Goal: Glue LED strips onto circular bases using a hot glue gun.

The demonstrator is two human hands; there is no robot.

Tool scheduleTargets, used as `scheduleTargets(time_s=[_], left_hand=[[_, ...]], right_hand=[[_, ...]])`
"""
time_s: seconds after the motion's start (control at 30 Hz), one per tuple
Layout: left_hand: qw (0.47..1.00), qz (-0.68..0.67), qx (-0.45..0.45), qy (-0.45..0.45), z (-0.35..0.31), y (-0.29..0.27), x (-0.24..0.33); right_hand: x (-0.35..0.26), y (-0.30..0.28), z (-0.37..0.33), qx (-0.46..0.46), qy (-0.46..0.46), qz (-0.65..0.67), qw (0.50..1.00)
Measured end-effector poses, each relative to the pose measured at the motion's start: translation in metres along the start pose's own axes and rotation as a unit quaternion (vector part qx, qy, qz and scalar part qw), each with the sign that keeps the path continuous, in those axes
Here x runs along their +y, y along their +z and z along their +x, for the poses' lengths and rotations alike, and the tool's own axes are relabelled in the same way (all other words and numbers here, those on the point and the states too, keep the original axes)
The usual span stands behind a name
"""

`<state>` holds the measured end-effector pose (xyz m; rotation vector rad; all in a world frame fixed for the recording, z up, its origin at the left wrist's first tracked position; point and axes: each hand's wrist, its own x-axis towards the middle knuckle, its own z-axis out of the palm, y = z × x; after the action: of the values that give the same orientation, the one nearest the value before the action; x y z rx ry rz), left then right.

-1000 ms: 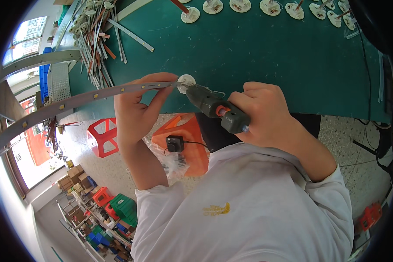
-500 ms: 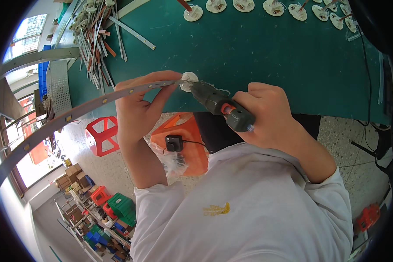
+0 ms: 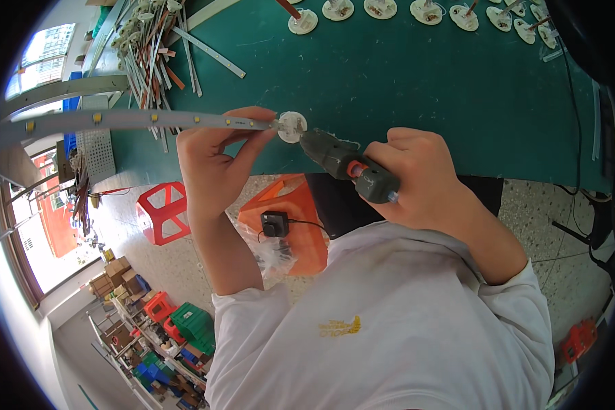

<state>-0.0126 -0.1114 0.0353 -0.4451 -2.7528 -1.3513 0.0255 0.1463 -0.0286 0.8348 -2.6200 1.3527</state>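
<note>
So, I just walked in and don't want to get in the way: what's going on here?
A person in a white T-shirt is working at a green table. The left hand pinches a long pale strip with small yellow squares near its end, beside a small round white disc. The right hand grips a dark grey glue gun, its tip at the disc's edge; whether they touch is unclear. More oval white pieces lie along the table's far side.
</note>
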Motion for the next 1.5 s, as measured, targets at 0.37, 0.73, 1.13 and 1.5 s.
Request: scheduleTargets(time_s=[0.37, 0.73, 1.13, 1.5], left_hand=[[0.995, 0.049, 0.077, 0.034, -0.008, 0.009, -0.01], [0.982, 0.101, 0.161, 0.004, -0.019, 0.025, -0.007], [0.982, 0.098, 0.162, 0.005, -0.022, 0.028, -0.006], [0.976, 0.094, 0.195, -0.032, -0.021, 0.032, -0.002]], right_hand=[[0.0, 0.0, -0.001, 0.002, 0.003, 0.009, 1.0], [-0.002, 0.004, 0.0, 0.011, -0.001, -0.009, 1.0], [-0.005, 0.01, -0.002, 0.018, -0.007, -0.036, 0.999], [-0.009, 0.013, 0.0, 0.016, 0.008, -0.058, 0.998]])
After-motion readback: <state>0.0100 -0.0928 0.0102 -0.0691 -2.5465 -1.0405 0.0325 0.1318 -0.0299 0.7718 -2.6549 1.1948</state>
